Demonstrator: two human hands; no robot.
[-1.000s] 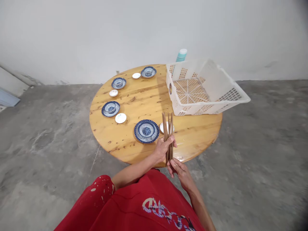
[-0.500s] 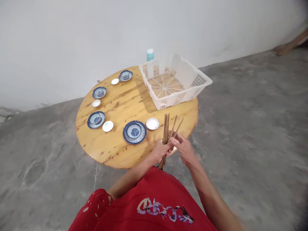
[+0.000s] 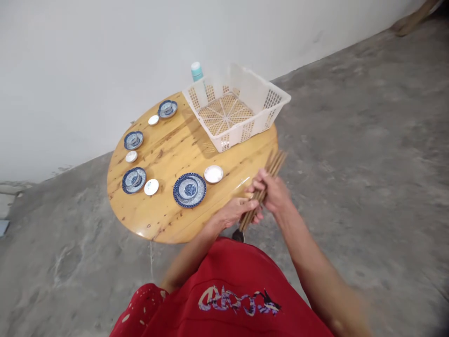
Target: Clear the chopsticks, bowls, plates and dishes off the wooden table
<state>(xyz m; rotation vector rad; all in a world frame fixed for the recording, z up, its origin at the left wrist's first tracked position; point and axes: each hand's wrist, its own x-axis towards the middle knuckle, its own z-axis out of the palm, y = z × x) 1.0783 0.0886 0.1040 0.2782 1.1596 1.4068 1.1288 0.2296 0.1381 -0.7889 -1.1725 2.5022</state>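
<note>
A bundle of brown wooden chopsticks slants up to the right beyond the table's near right edge. My left hand is closed around its lower part. Higher up, my right hand wraps round the same bundle, and the upper tips are blurred. Left of my hands, a blue-and-white plate with a bowl on it sits on the round wooden table. A small white dish lies right beside that plate.
A white plastic basket stands at the table's back right, with a turquoise bottle behind it. Along the left side are blue-and-white settings, each beside a small white dish. Grey floor surrounds the table.
The chopsticks have tilted to the right and drawn together into a tighter bundle. My right hand has closed round their upper part. The view has shifted, so the table appears farther left.
</note>
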